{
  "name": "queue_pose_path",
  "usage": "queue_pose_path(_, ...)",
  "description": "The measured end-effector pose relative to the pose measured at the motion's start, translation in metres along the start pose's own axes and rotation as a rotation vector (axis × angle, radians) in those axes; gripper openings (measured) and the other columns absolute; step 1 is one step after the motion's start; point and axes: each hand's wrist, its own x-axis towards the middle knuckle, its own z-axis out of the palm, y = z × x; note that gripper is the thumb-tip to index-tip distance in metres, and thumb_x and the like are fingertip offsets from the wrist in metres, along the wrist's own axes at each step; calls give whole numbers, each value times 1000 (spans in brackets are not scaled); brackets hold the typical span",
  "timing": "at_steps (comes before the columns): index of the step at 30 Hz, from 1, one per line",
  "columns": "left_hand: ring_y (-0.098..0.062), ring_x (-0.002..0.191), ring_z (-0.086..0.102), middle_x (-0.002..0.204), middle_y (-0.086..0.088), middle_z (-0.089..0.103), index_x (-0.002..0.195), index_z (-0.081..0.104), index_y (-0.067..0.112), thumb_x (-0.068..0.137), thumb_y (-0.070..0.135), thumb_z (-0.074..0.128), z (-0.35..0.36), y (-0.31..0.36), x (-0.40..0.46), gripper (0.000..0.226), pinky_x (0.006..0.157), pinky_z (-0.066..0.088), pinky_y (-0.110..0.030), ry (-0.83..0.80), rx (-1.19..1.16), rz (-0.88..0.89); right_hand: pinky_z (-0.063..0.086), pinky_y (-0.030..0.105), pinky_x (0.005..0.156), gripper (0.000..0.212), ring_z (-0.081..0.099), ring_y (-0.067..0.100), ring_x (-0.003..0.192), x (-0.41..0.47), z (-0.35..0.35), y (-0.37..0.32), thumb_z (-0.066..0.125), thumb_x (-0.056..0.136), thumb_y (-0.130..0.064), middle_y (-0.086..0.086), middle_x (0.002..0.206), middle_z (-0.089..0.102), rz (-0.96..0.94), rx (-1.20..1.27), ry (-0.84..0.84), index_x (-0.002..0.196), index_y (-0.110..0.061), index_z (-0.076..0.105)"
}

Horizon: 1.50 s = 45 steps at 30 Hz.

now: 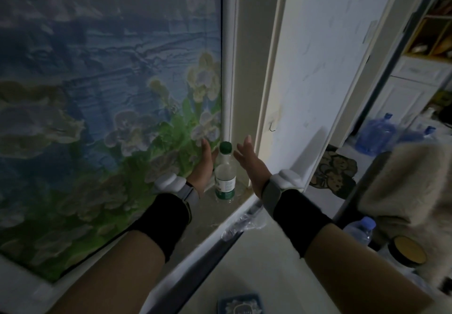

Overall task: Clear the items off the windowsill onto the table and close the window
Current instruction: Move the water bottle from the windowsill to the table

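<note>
A clear plastic bottle (225, 174) with a green cap and a green-white label stands upright at the far right end of the windowsill (205, 213), in the corner of the window frame. My left hand (204, 164) is just left of the bottle, palm toward it, fingers apart; whether it touches the bottle I cannot tell. My right hand (249, 159) hovers just right of the bottle, open, a small gap between them. The window pane (110, 93) is covered by a blue and green flower-patterned film.
A pale table (269, 272) lies below the sill, with a blue box (241, 305) at its near edge, a water bottle (362, 230) with a blue cap, and a dark jar (407, 250) with a yellow lid. Crumpled clear plastic (244, 224) sits at the sill's edge. White wall rises at right.
</note>
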Motion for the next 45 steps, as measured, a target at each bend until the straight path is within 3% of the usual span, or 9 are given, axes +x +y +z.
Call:
queue_pose_path(4, -10, 131, 36, 146, 4, 43, 135, 46, 31, 84, 72, 0, 5, 1, -5, 80, 98, 22, -27, -49, 2, 14, 17, 25, 107, 73, 31, 18, 143, 0, -1, 5, 18, 92, -64, 3, 154, 36, 5, 12, 3, 147, -18, 31)
queue_pose_path(9, -16, 142, 24, 153, 4, 33, 141, 37, 31, 84, 72, 1, 9, -3, -15, 79, 117, 12, -38, -124, 1, -3, 17, 40, 121, 78, 35, 17, 141, -10, -8, 10, 19, 87, -73, -2, 150, 42, -15, 27, 35, 143, -23, 40)
queue_pose_path(16, -18, 146, 10, 158, 3, 16, 143, 31, 35, 81, 76, 1, 24, -11, -51, 80, 120, 3, -45, -150, 46, -42, 12, 45, 122, 85, 29, 14, 144, -51, -22, 16, 18, 81, -78, -4, 154, 37, -22, 53, 22, 147, -26, 32)
queue_pose_path(22, -24, 141, 29, 154, 0, 32, 138, 37, 41, 78, 80, 4, 40, -28, -81, 79, 116, 18, -50, -269, 19, -124, 15, 40, 121, 76, 29, 16, 144, -89, -38, 32, 10, 90, -68, -4, 154, 37, 4, 88, 15, 149, -23, 29)
queue_pose_path(27, -20, 142, 26, 153, 10, 31, 136, 35, 47, 75, 81, -2, 50, -53, -98, 80, 117, 7, -55, -273, 130, -180, 19, 37, 120, 77, 29, 14, 143, -107, -46, 55, 8, 90, -67, -5, 154, 35, 84, 120, 25, 149, -22, 27)
queue_pose_path(32, -21, 142, 24, 154, 15, 25, 136, 32, 47, 80, 74, -5, 57, -79, -114, 72, 106, 18, -37, -303, 134, -233, 22, 45, 119, 77, 36, 15, 140, -120, -49, 87, 14, 90, -69, -2, 151, 42, 173, 121, 106, 146, -21, 34)
queue_pose_path(38, -18, 138, 32, 150, 8, 36, 139, 33, 38, 86, 67, -4, 56, -110, -122, 71, 92, 21, -30, -346, 113, -245, 23, 44, 119, 69, 38, 17, 139, -131, -45, 117, 20, 94, -61, 2, 151, 41, 196, 163, 139, 145, -18, 36)
queue_pose_path(41, -17, 140, 29, 152, 7, 35, 142, 32, 33, 85, 68, -5, 53, -125, -117, 77, 107, 18, -29, -360, 97, -258, 25, 44, 118, 69, 40, 17, 138, -134, -42, 131, 20, 94, -62, 1, 150, 42, 207, 170, 159, 144, -19, 36)
queue_pose_path(45, -14, 139, 30, 152, 4, 36, 143, 32, 28, 88, 65, -3, 51, -143, -114, 76, 119, 19, -44, -340, 31, -248, 26, 41, 118, 66, 39, 17, 139, -137, -39, 145, 18, 95, -60, 1, 150, 43, 210, 174, 149, 143, -20, 39)
